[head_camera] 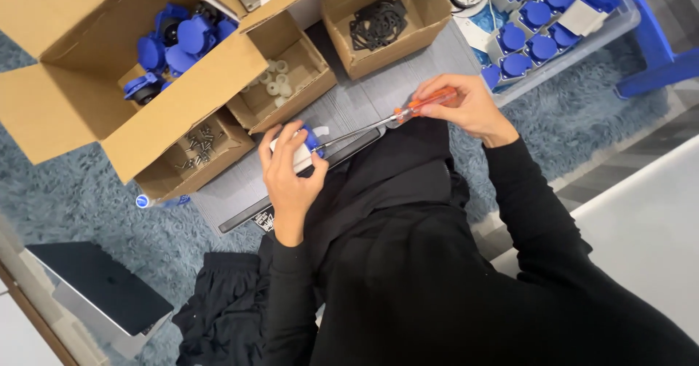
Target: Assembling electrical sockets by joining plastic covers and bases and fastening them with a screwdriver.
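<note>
Against the person's lap, over a grey board, sits a small white-and-blue socket part (302, 146), clamped in the left hand (290, 177): fingers curl over its top and the thumb presses from the side, seemingly to keep it from turning. The right hand (466, 108) is closed around the orange handle of a screwdriver (378, 122), whose long steel shaft slants down to meet the part's blue end, so the hands sit well apart along the tool. Just beyond, 4 open cardboard boxes stand within reach: a large box of blue socket covers (175, 42), a small box of dark screws (198, 148), another of white round pieces (275, 84), and 1 of black gaskets (377, 20). Farther right, a clear tray (619, 24) holds assembled blue sockets (rows, lids up). Everything rests on shaggy blue-grey carpet (87, 191), and a closed laptop (102, 286) lies at lower left.
</note>
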